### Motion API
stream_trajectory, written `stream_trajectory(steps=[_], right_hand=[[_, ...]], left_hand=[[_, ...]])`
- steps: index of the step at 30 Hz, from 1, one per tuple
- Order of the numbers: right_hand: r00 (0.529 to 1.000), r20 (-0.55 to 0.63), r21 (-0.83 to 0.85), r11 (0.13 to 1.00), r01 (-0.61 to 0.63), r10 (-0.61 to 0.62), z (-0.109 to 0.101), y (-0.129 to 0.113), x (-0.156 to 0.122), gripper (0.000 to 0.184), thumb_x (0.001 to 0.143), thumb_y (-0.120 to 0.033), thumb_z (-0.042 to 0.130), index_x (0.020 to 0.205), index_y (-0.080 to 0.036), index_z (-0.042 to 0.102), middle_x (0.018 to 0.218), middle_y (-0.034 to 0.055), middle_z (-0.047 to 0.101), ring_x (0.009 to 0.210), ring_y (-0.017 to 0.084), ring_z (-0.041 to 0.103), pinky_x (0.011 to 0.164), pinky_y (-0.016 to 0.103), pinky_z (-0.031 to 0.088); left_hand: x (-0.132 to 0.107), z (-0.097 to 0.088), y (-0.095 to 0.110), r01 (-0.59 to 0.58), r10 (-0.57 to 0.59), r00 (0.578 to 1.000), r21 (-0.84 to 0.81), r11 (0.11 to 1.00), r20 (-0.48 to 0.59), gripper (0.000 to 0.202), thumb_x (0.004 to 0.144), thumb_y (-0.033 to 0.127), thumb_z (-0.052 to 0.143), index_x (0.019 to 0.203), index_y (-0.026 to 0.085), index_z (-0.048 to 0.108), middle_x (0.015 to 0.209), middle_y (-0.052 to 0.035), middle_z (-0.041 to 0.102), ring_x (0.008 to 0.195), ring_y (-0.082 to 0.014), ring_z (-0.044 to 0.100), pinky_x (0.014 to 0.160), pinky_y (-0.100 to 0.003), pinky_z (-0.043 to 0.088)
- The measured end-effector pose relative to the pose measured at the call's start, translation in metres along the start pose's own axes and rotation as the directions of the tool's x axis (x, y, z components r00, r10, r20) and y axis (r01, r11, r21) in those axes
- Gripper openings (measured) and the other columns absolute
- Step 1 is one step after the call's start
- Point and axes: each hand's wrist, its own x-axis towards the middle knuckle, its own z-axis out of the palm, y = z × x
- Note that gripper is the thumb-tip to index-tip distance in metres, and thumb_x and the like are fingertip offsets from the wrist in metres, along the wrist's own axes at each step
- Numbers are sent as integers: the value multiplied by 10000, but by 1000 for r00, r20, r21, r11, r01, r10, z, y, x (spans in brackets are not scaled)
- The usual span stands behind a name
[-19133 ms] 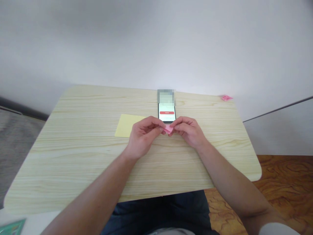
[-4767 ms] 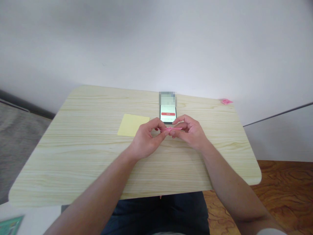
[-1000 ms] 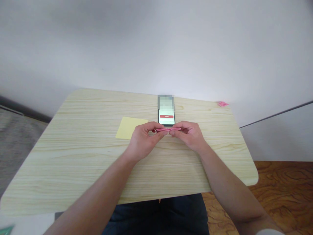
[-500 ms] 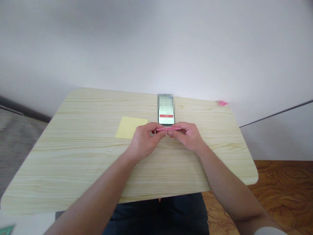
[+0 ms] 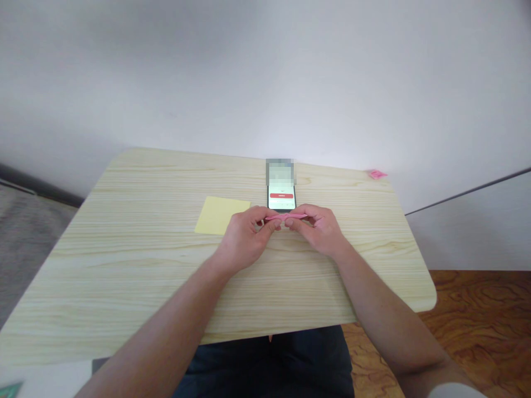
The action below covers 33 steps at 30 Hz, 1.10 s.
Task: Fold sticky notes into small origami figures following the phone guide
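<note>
Between my two hands is a narrow strip of folded pink paper [image 5: 286, 216], seen nearly edge-on. My left hand [image 5: 248, 235] pinches its left end between thumb and fingers. The right end is pinched the same way by my right hand [image 5: 317, 228]. Both thumbs lie on the near side, close together at the middle. Just beyond the paper a phone [image 5: 282, 202] with a lit screen lies on the table. A square sheet of yellow paper [image 5: 215, 214] is left of the phone, its right corner partly behind my left hand.
A small folded pink paper piece [image 5: 377, 174] lies at the table's far right corner. The pale wood-grain table [image 5: 136, 249] meets a white wall [image 5: 265, 83] at the back. Dark wooden flooring [image 5: 489, 309] shows at the lower right.
My thumbs have moved slightly apart on the pink paper. Both hands keep hold of it, and the view has shifted very slightly.
</note>
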Motion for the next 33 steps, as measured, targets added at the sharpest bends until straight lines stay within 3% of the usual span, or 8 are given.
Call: stream_trajectory(steps=[8,18,25,33], right_hand=[[999,-33,-25,999,30,-31,-1,-1,-1,188,906,-406,735,994,-248,782,977,35,801,887,209,732,802,340,576],[999,-27,-31,999,36,-37,-2,1,0,170,890,-387,753,978,-251,802,971,33,806,901,211,741,827,338,577],[998,-26,-54,997,55,-57,-2,-1,0,165,889,-391,750,976,-263,807,955,19,810,890,209,743,819,337,579],[998,-54,-43,998,40,-43,-4,2,0,165,871,-394,768,947,-257,817,934,29,810,858,213,739,779,335,577]], left_hand=[[0,0,-2,37,-36,998,17,999,-60,164,902,352,675,940,238,787,882,-11,784,812,-187,689,732,-309,504],[0,0,-5,-7,8,999,32,999,-41,170,913,373,670,928,235,767,905,-24,771,859,-197,697,762,-316,508],[0,-2,-6,-29,32,999,88,996,-33,156,908,361,666,867,231,743,854,-16,756,810,-193,685,702,-304,488],[-1,-1,-7,-51,55,996,62,997,-71,136,909,348,685,883,246,771,877,-22,749,833,-188,675,720,-301,493]])
